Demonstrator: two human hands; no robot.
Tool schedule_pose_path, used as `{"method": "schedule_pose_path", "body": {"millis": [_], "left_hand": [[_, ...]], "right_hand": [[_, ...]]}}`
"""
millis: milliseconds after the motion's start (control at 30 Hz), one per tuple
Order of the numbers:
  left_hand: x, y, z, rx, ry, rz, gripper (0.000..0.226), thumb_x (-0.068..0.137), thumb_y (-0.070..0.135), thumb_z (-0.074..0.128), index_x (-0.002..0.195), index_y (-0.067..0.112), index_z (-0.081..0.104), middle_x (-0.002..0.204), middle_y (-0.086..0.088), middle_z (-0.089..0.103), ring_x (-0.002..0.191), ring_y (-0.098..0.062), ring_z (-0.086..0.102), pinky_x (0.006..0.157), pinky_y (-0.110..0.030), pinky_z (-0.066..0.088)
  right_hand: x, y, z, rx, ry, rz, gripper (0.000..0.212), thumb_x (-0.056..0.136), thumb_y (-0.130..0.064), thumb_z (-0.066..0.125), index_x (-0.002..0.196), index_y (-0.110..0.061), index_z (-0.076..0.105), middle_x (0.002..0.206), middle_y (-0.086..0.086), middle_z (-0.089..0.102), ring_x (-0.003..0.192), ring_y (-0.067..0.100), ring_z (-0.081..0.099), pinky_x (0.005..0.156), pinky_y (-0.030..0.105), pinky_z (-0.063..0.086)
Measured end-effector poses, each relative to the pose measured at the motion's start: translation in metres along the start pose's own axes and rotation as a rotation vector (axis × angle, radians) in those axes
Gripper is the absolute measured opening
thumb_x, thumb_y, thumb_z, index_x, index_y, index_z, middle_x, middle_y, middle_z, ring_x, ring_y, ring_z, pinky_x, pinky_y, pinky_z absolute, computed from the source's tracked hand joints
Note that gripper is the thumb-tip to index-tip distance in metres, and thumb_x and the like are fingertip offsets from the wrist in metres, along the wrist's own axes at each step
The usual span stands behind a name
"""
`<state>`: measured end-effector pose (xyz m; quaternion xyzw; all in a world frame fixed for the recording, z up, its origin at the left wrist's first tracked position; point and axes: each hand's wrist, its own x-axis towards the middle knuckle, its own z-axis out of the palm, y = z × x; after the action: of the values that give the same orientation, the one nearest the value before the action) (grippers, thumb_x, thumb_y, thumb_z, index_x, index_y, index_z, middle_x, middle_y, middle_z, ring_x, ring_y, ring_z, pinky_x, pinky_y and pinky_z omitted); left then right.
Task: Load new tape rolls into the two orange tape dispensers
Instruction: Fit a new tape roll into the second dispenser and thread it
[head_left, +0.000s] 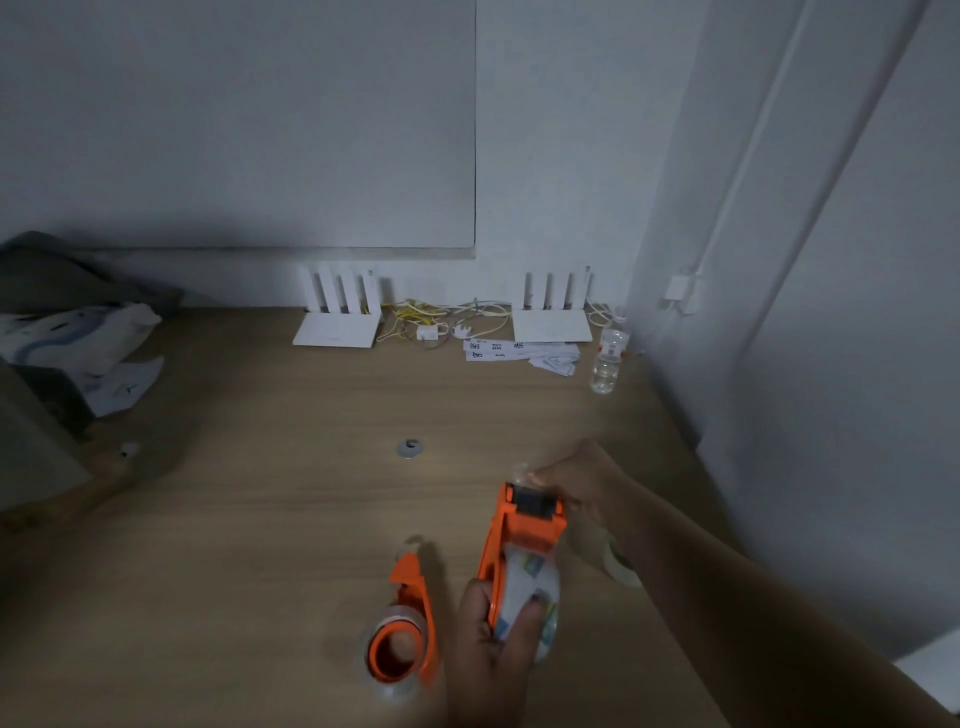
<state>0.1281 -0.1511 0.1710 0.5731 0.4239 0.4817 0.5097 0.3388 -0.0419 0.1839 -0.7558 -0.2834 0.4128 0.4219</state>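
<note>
On the wooden desk (260, 519), seen from the head camera, the left hand (493, 644) grips the tape roll (530, 587) seated in one orange tape dispenser (524, 525), thumb across the roll. The right hand (576, 483) pinches what looks like the clear tape end at the dispenser's cutter head. A second orange dispenser (408, 629) lies just beside, apparently loaded. Threading seems to be underway; next, the strip needs drawing over the blade.

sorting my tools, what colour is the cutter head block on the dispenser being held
Black, set in the orange dispenser body, near the right hand. Head view shows it.
</note>
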Motion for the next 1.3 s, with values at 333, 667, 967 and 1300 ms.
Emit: {"method": "schedule_pose_path", "body": {"millis": [333,667,967,1300], "left_hand": [[0.002,-0.005,-0.002,-0.008,0.002,-0.042,0.024,0.066,0.043,0.071,0.073,0.020,0.066,0.059,-0.025,0.061,0.051,-0.032,0.061,0.051,-0.031,0.047],[0.014,-0.015,0.001,-0.045,0.045,-0.098,0.012,0.075,0.028,0.071,0.080,0.017,0.070,0.073,-0.009,0.075,0.065,-0.014,0.070,0.057,-0.019,0.053],[0.025,-0.054,0.006,0.042,0.081,-0.238,0.053,0.071,0.061,0.057,0.101,0.019,0.069,0.109,-0.008,0.073,0.104,-0.021,0.066,0.092,-0.040,0.052],[0.036,-0.100,0.005,0.249,-0.049,-0.460,0.037,0.091,0.042,0.053,0.115,0.013,0.055,0.119,-0.017,0.064,0.104,-0.026,0.060,0.087,-0.035,0.044]], "right_hand": [[-0.021,0.006,0.002,0.212,-0.126,0.151,0.017,0.084,-0.021,0.073,0.075,-0.010,0.065,0.063,0.007,0.065,0.053,0.014,0.062,0.053,0.024,0.052],[-0.074,0.082,0.033,0.508,-0.226,0.322,0.064,0.093,-0.060,0.038,0.108,-0.007,0.073,0.108,0.019,0.074,0.105,0.042,0.066,0.078,0.040,0.053],[-0.110,0.108,0.044,0.471,-0.203,0.133,0.029,0.090,-0.033,0.065,0.113,-0.018,0.071,0.109,0.010,0.076,0.101,0.029,0.071,0.084,0.044,0.058],[-0.076,0.152,0.051,0.181,0.192,-0.059,0.037,0.048,-0.018,0.078,0.082,-0.008,0.070,0.060,-0.007,0.073,0.055,-0.002,0.065,0.051,0.016,0.051]]}}
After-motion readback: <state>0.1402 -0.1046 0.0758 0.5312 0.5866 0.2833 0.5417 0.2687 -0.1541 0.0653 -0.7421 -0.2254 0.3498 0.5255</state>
